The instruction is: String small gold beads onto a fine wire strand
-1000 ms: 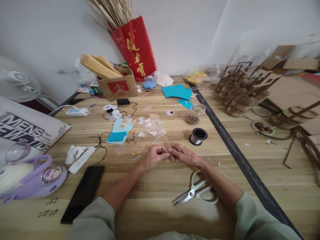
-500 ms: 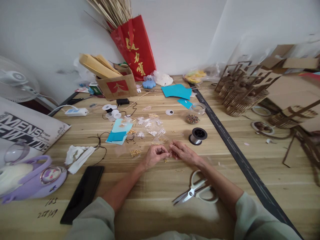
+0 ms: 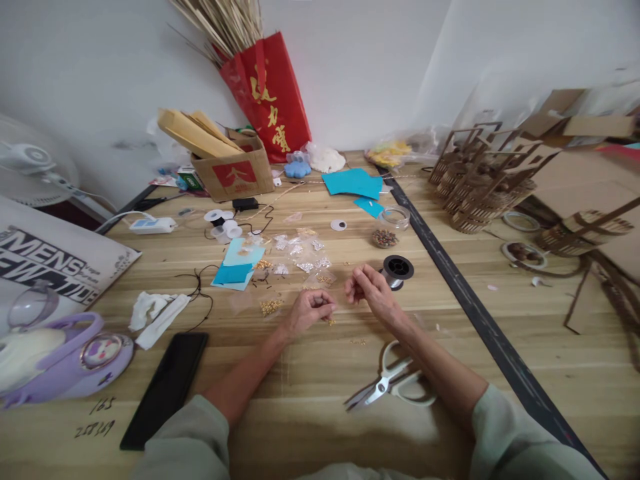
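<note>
your left hand (image 3: pixel 307 312) pinches narrow, small gold beads (image 3: pixel 331 323) just below its fingertips, too tiny to show a direction or long axis. your right hand (image 3: pixel 373 293) curls apart from it; you can't tell its grip. it partly blocks the black spool (image 3: pixel 399 267). the scissors (image 3: pixel 383 385) lie nearer you, blades aimed left.
</note>
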Demonstrator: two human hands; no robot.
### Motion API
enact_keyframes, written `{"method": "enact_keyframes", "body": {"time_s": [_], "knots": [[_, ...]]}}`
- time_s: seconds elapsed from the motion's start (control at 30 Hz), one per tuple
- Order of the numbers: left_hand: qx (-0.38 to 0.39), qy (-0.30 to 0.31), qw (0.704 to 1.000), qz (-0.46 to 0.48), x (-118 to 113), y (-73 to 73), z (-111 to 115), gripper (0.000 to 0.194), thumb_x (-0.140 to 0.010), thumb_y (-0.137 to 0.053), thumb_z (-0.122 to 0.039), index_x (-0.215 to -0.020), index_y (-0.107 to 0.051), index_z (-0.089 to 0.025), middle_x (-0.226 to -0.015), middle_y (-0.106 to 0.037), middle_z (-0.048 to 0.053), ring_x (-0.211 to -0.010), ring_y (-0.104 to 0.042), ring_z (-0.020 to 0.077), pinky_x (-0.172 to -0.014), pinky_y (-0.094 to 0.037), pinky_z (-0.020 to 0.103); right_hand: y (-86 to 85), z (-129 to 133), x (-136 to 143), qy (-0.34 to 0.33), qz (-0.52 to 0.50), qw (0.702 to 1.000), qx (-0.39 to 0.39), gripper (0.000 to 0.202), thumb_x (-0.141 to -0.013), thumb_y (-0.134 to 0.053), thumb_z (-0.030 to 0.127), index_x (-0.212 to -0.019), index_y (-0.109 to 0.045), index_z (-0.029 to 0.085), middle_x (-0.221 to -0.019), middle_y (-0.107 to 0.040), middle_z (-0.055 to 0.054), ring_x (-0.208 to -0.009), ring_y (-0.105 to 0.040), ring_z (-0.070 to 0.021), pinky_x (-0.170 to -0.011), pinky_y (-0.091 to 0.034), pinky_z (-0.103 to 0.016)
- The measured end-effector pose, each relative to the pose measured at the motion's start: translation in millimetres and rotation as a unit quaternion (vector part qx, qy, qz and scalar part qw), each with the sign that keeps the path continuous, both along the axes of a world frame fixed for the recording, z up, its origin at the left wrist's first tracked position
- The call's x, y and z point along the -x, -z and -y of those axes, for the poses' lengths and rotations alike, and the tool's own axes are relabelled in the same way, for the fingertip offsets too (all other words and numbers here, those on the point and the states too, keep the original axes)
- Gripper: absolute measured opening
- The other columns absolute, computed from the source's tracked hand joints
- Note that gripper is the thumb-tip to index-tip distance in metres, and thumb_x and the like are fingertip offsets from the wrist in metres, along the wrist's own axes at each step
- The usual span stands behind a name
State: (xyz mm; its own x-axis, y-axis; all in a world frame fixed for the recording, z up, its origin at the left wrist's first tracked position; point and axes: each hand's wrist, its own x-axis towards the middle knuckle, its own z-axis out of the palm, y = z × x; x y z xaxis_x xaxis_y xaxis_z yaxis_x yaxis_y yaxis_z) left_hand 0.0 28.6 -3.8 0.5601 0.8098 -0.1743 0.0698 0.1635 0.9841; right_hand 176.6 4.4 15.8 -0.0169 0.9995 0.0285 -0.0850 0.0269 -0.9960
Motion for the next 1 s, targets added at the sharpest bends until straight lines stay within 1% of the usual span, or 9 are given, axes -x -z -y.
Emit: {"method": "enact_keyframes", "body": {"time_s": [0.13, 0.2, 0.37, 0.47, 0.53, 0.7, 0.87, 1.0], "knots": [[0.003, 0.001, 1.000, 0.009, 0, -0.5, -1, 0.036, -0.063, -0.074, -0.042, -0.070, -0.058, -0.011, -0.055, -0.059, -0.001, -0.048, -0.053, 0.0078, -0.052, -0.045, 0.021, -3.6, -1, -4, 0.053, -0.023, 0.997, -0.049, 0.035, -0.087, -0.051, 0.049, -0.072, -0.041, 0.019, -0.053, -0.047, 0.006, -0.041, -0.043, -0.0056, -0.041, -0.034, -0.019], [0.007, 0.004, 1.000, 0.015, 1, 0.1, -1, 0.035, -0.064, -0.074, -0.042, -0.071, -0.059, -0.011, -0.055, -0.059, -0.001, -0.049, -0.053, 0.0079, -0.053, -0.045, 0.021, -4.0, -2, -6, 0.074, -0.037, 0.994, -0.069, 0.034, -0.088, -0.051, 0.047, -0.071, -0.041, 0.019, -0.052, -0.043, 0.007, -0.040, -0.039, -0.0050, -0.041, -0.032, -0.018], [0.021, 0.010, 0.999, 0.027, 2, 2.9, -1, 0.032, -0.069, -0.071, -0.041, -0.076, -0.063, -0.011, -0.058, -0.060, 0.000, -0.052, -0.053, 0.0080, -0.055, -0.045, 0.021, -3.3, -5, -8, 0.093, -0.080, 0.990, -0.067, 0.035, -0.086, -0.054, 0.048, -0.071, -0.040, 0.020, -0.051, -0.038, 0.008, -0.040, -0.033, -0.0050, -0.039, -0.032, -0.019], [0.014, 0.009, 0.999, 0.030, 2, 2.1, -1, 0.033, -0.068, -0.070, -0.042, -0.076, -0.066, -0.010, -0.060, -0.060, 0.000, -0.054, -0.054, 0.0083, -0.057, -0.045, 0.022, -4.4, -5, -9, 0.102, -0.078, 0.989, -0.069, 0.036, -0.086, -0.054, 0.048, -0.070, -0.039, 0.020, -0.051, -0.038, 0.008, -0.040, -0.033, -0.0051, -0.039, -0.031, -0.019], [0.004, 0.016, 1.000, 0.015, 3, -0.3, -1, 0.033, -0.066, -0.072, -0.042, -0.076, -0.066, -0.010, -0.061, -0.061, 0.001, -0.054, -0.053, 0.0081, -0.055, -0.044, 0.021, -5.7, -5, -11, 0.110, -0.070, 0.989, -0.071, 0.036, -0.086, -0.053, 0.048, -0.069, -0.039, 0.019, -0.052, -0.038, 0.007, -0.040, -0.034, -0.0051, -0.039, -0.032, -0.019], [-0.023, 0.031, 0.999, -0.030, 4, -9.0, -2, 0.033, -0.067, -0.071, -0.042, -0.073, -0.066, -0.010, -0.061, -0.063, 0.002, -0.050, -0.047, 0.0066, -0.047, -0.033, 0.018, -8.2, -7, -17, 0.123, -0.072, 0.987, -0.072, 0.036, -0.084, -0.056, 0.049, -0.070, -0.040, 0.020, -0.051, -0.038, 0.008, -0.040, -0.033, -0.0052, -0.039, -0.031, -0.019], [-0.028, 0.052, 0.998, -0.029, 8, -11.8, -6, 0.028, -0.071, -0.069, -0.039, -0.073, -0.065, -0.011, -0.063, -0.065, 0.003, -0.056, -0.053, 0.0087, -0.055, -0.039, 0.020, -10.5, -9, -21, 0.129, -0.084, 0.986, -0.067, 0.036, -0.081, -0.059, 0.048, -0.070, -0.040, 0.020, -0.050, -0.036, 0.008, -0.039, -0.032, -0.0046, -0.038, -0.030, -0.018], [0.006, 0.073, 0.997, -0.011, 11, -9.5, -9, 0.029, -0.073, -0.067, -0.040, -0.074, -0.065, -0.011, -0.063, -0.064, 0.003, -0.052, -0.052, 0.0077, -0.051, -0.038, 0.019, -13.2, -9, -22, 0.140, -0.077, 0.985, -0.066, 0.035, -0.080, -0.061, 0.048, -0.072, -0.043, 0.019, -0.049, -0.037, 0.009, -0.038, -0.032, -0.0043, -0.037, -0.029, -0.018]]}}
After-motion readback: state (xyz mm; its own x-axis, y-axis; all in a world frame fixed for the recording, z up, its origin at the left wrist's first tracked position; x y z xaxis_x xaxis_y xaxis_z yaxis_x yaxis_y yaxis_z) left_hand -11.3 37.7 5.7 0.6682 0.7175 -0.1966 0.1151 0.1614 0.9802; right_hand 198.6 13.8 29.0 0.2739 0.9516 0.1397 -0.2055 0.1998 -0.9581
